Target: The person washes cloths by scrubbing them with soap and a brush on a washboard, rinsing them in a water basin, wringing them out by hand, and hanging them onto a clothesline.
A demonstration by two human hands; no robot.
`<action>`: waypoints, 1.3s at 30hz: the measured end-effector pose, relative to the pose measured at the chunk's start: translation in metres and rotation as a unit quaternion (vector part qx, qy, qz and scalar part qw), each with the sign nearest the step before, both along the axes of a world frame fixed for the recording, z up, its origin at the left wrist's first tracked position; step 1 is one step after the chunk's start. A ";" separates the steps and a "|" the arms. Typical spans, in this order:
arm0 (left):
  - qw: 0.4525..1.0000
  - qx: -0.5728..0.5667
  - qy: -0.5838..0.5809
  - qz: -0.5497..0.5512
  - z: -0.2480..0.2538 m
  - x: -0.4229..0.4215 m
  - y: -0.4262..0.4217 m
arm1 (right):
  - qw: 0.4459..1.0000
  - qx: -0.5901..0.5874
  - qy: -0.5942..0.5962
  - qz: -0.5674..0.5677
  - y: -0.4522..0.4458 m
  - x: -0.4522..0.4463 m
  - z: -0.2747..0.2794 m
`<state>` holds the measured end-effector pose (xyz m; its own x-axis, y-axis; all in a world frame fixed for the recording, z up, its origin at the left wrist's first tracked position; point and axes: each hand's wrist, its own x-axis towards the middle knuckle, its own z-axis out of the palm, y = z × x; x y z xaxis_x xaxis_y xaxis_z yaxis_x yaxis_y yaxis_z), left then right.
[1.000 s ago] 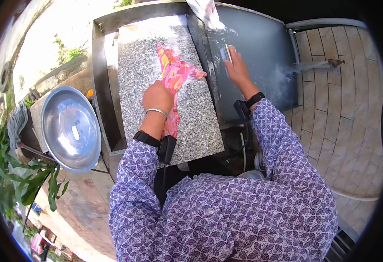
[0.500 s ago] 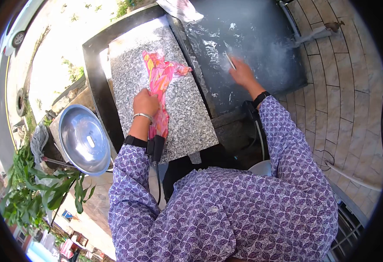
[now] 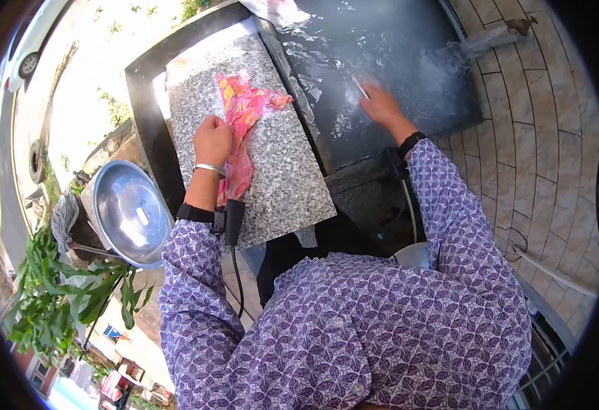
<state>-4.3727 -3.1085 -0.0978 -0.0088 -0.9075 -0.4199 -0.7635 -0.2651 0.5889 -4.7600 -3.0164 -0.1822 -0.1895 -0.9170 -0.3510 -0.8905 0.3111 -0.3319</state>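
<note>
A wet pink and orange cloth (image 3: pixel 243 109) lies crumpled lengthwise on the speckled granite slab (image 3: pixel 282 178). My left hand (image 3: pixel 213 143) is beside the cloth's left edge with its fingers curled; whether it pinches any fabric is hidden. Over the water tank (image 3: pixel 415 41), my right hand (image 3: pixel 381 104) grips a brush (image 3: pixel 361 87), seen edge-on as a thin pale strip at the water. The water is rippled and greyish around it. A white and pink cloth (image 3: pixel 275 10) hangs over the tank's far left corner.
A metal basin (image 3: pixel 132 213) with a white bar in it stands left of the slab. Water pours from a tap (image 3: pixel 520 26) on the tiled wall at the right. A leafy plant (image 3: pixel 94 294) is at the lower left, and a parked car (image 3: pixel 43 31) at the upper left.
My left hand has shifted left from on top of the cloth to its edge. My right hand has lowered the brush towards the water, which is more rippled. The view has turned.
</note>
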 end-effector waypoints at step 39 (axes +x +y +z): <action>0.744 0.125 0.544 0.366 0.014 0.068 0.155 | 0.943 -0.114 -0.023 0.313 -0.095 0.274 0.042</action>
